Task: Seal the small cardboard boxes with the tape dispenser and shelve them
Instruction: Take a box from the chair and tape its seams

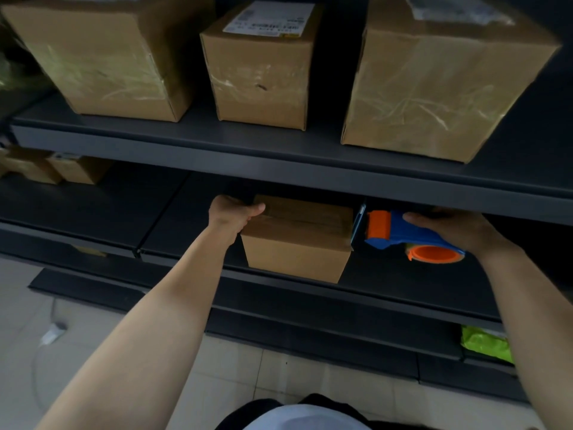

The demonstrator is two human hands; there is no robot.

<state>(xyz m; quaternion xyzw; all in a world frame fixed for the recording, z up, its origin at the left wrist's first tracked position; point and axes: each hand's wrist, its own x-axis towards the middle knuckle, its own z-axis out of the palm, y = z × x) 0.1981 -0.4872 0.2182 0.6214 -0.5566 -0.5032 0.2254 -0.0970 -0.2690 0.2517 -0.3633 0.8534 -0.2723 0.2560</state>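
I see the small cardboard box (297, 240) on the dark middle shelf (186, 231), near its front edge, with clear tape along its top. My left hand (231, 217) grips the box's upper left edge, thumb on top; the fingers are hidden behind the box. My right hand (455, 228) is curled round the blue and orange tape dispenser (403, 234), whose front end meets the box's right side. The edge of the upper shelf (279, 150) cuts off the back of the hand.

Three bigger taped cartons stand on that upper shelf. The middle carton (260, 76) carries a white shipping label (269, 18), but I cannot read its blurred print. The right carton (434, 88) has another label, cut off by the frame. A green package (485, 344) shows partly on the lowest shelf, at the right.
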